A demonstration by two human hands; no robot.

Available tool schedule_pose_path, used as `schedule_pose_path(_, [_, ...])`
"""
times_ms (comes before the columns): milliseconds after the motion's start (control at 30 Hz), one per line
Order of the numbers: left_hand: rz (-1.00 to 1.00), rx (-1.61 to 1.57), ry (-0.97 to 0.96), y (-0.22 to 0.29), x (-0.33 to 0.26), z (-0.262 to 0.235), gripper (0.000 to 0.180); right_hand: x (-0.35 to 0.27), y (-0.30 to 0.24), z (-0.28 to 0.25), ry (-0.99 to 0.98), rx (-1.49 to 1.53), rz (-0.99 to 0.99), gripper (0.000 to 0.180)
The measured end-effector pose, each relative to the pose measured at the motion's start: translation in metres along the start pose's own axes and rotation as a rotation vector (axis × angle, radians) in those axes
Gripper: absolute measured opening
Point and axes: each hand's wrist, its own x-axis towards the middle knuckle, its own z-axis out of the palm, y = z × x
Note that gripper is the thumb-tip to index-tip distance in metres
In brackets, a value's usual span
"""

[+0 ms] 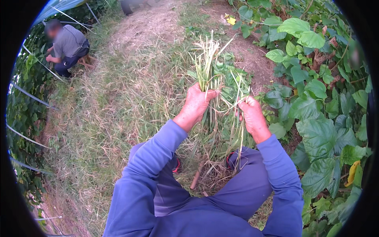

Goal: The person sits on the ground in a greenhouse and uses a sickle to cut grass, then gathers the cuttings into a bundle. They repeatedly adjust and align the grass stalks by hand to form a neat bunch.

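My left hand (197, 102) is closed around a bundle of grass stalks (207, 63), whose pale cut ends fan out above the fist. The lower part of the bundle hangs down between my knees and blends with the grass behind it. To the right, my right hand (252, 115) pinches a few thin grass strands (240, 98) at about the same height. Some strands run across between the two hands. Whether they loop around the bundle I cannot tell.
Dry and green grass (98, 106) covers the ground on the left. Large-leaved vines (316, 106) stand close on my right. A wooden stick (197, 176) lies between my feet. At the far left a person (71, 43) crouches beside pale poles (33, 94) and more vines.
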Motion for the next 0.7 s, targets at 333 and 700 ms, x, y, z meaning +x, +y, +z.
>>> schedule_pose_path(333, [0.008, -0.074, -0.039, -0.009, 0.001, -0.001, 0.027, -0.011, -0.012, 0.019, -0.093, 0.048, 0.046, 0.03])
schedule_pose_path(700, [-0.024, -0.121, -0.175, -0.014, -0.007, 0.003, 0.027, -0.012, -0.006, 0.028, -0.259, 0.085, -0.047, 0.041])
